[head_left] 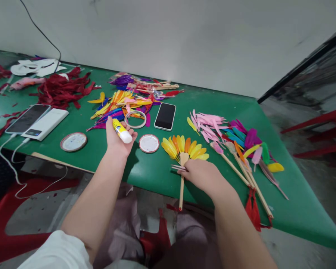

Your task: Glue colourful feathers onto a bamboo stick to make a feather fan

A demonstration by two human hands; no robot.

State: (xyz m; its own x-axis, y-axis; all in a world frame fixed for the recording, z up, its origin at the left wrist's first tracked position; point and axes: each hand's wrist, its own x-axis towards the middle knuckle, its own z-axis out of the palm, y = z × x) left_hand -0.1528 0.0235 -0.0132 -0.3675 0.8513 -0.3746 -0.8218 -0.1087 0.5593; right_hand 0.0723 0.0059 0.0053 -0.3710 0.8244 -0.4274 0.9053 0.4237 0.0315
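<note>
L. hand [120, 144], front-left of the centre phone [165, 116], grasps a glue stick [121, 131]; R. hand [203, 173] grips tweezers [177, 167] and, front-right of said phone, the feather fan [184, 158], by its neck, prob. so feathers [187, 144] stay uncrushed.

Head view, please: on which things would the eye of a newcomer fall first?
Most likely on the yellow-and-orange feather fan, at the right grip near the front edge of the green table. Next comes the yellow-and-white tube in the left grip, left of centre. Farther back on the left, a dark red heap also stands out.
</note>
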